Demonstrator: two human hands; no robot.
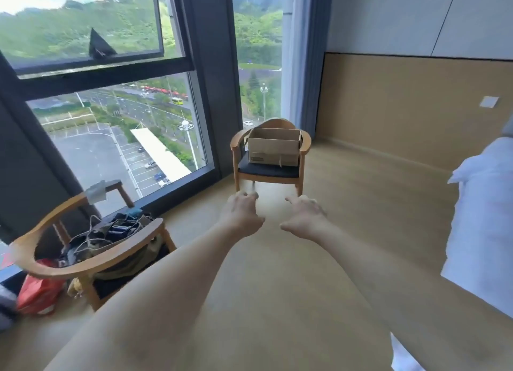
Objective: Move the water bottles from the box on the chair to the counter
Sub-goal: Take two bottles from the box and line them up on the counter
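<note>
An open cardboard box (273, 148) sits on the dark seat of a wooden armchair (268, 171) by the window, some way ahead of me. Its inside is hidden from this angle, so no water bottles show. My left hand (242, 214) and my right hand (304, 214) are stretched out in front of me, side by side, fingers loosely curled and apart, holding nothing. Both hands are well short of the chair. No counter is in view.
A second wooden armchair (91, 248) piled with cables and bags stands at the near left, with a red bag (39, 291) on the floor beside it. White bedding (484, 220) fills the right edge. A tall window runs along the left; wooden floor lies between me and the box.
</note>
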